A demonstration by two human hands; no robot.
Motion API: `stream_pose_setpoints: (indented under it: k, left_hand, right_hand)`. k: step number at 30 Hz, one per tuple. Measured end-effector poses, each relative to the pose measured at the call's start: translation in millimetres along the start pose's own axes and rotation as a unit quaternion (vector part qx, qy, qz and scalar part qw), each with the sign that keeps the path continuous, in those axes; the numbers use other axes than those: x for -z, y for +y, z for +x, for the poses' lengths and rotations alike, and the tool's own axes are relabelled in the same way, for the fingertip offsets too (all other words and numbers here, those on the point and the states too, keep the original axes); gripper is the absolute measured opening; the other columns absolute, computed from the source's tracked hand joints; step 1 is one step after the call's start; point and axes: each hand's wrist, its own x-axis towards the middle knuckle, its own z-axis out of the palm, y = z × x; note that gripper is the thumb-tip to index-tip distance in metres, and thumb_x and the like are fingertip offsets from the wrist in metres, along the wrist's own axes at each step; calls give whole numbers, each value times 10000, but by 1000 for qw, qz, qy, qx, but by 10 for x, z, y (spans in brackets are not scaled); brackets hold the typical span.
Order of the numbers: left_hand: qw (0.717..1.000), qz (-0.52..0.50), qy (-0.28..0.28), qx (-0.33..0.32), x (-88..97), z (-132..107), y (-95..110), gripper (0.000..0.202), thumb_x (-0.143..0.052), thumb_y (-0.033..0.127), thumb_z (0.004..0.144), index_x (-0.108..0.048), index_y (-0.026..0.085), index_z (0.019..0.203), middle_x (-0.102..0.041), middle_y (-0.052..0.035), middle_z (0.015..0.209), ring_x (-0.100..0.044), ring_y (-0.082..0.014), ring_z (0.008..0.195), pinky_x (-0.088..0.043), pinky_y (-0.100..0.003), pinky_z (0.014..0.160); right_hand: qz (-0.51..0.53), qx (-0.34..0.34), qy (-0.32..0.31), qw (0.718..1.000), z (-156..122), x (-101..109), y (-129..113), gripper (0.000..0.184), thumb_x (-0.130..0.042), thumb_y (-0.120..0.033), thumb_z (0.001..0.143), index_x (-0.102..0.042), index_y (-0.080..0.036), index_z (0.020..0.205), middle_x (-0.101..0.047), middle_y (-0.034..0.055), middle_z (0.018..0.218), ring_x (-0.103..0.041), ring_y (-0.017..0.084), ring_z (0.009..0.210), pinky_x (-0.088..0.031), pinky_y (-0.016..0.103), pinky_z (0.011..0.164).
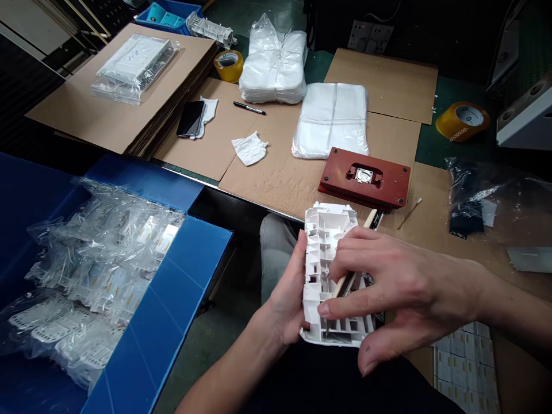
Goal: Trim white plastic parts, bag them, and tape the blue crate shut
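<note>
A person is holding a white plastic moulding (321,253) just above their grey-trousered knee (276,253), close to the desk's front edge. The left hand (287,290) is closed around the moulding's near side, cradling it upright and tilted toward the camera. The right hand (407,293) is lying across the ribbed face, half open, with its fingers (357,247) spread over the moulding. A wooden stick (351,275) is passing under those fingers and along the moulding, though the view is not showing whether the right hand is gripping it. The work in hand appears to be close handling of the moulding's ribs with the stick.

Just beyond, a red block (364,178) is sitting on a cardboard sheet (267,184), with a cotton swab (409,213) lying nearby. Bagged white parts (103,259) are filling a blue bin (164,310) to the left, while a phone (190,119), a marker (249,107) and two tape rolls (228,66) (462,121) are lying farther along the desk (452,92).
</note>
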Motion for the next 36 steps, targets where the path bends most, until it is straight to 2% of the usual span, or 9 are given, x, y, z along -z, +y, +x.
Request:
stream_pose_setpoints:
  k: [8,20,24,27,29,31,33,36]
  left_hand:
    - [1000,0,-20,5,55,33,35,754,-379,702,957,-583,114,1383,-741,-166,1140,-691,-325,1089,-508,-416,990]
    - [1000,-2,-1,11,62,57,47,767,-367,707,956,-578,99,1373,-746,-167,1113,-690,-329,1095,-509,-414,984]
    - [1000,6,-7,-12,73,47,67,725,-364,666,975,-582,97,1367,-738,-165,1154,-676,-335,1127,-486,-433,1019]
    - [998,4,-21,-61,125,20,118,655,-406,588,963,-590,97,1356,-724,-159,1205,-651,-356,1175,-454,-476,1057]
    - [993,0,-21,-114,169,2,171,601,-478,525,916,-612,109,1329,-719,-152,1223,-641,-370,1192,-439,-500,1071]
    - [987,4,-8,-163,208,-9,224,542,-552,458,874,-636,123,1291,-724,-145,1214,-648,-366,1179,-446,-499,1068]
    - [979,23,18,-202,234,-14,259,472,-631,387,848,-653,144,1252,-733,-134,1186,-670,-338,1139,-480,-474,1038]
    - [965,54,77,-245,247,-12,253,426,-758,286,791,-667,184,1195,-753,-88,1098,-712,-262,1001,-549,-400,938]
  right_hand:
    - [-16,5,19,1000,-17,-42,41,370,-756,-472,864,-735,-241,1152,-629,40,947,-584,171,866,-403,365,871]
    - [-9,12,44,999,3,-63,78,307,-736,-458,886,-764,-209,1063,-646,42,867,-583,163,810,-412,359,836]
    - [8,2,44,999,-9,-19,89,340,-744,-456,881,-758,-203,1108,-648,49,889,-591,171,837,-420,370,847]
    - [24,-30,103,994,-78,-16,118,316,-722,-343,916,-732,-200,1197,-663,77,971,-601,192,902,-433,387,856]
    - [28,-89,189,978,-144,-83,147,324,-665,-203,947,-703,-232,1267,-665,77,1011,-600,187,922,-449,366,835]
    - [48,-169,283,943,-205,-221,182,422,-623,-128,957,-650,-288,1346,-664,55,1032,-605,170,927,-470,327,818]
    - [96,-242,357,897,-244,-410,221,449,-618,-157,968,-616,-331,1382,-662,33,1056,-615,159,939,-490,298,824]
    - [173,-328,430,823,-263,-702,273,323,-634,-261,975,-689,-333,1285,-674,15,1025,-622,154,945,-497,284,860]
